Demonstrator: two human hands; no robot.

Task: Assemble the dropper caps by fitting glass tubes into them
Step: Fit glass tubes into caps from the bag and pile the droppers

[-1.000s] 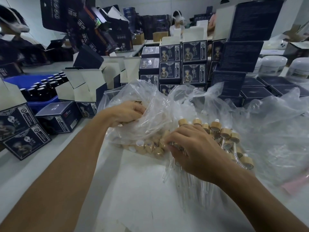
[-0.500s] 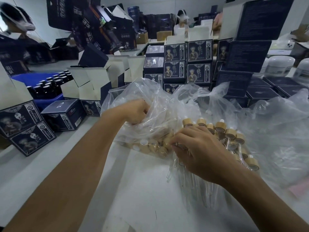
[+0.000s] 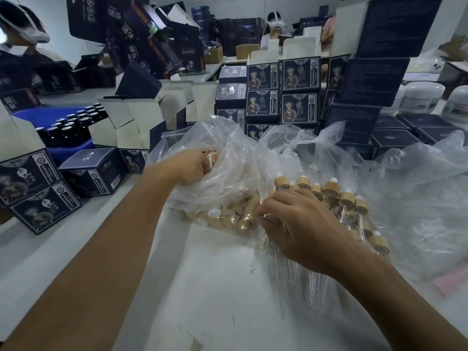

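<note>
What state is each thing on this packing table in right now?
Left hand: inside the clear plastic bag, holding a wooden cap.
Right hand: fingers curled, pinching glass tubes.
Assembled droppers: piled, tubes fitted.
Loose caps: bagged, no tubes.
White-flapped cartons: open.

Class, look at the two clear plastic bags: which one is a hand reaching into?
The left bag, holding loose dropper caps; the left hand is inside its mouth.

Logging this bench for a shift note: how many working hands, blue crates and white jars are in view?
Hands: 2, left hand and right hand
Blue crate: 1
White jars: 3, one partly hidden
Total: 6
</note>
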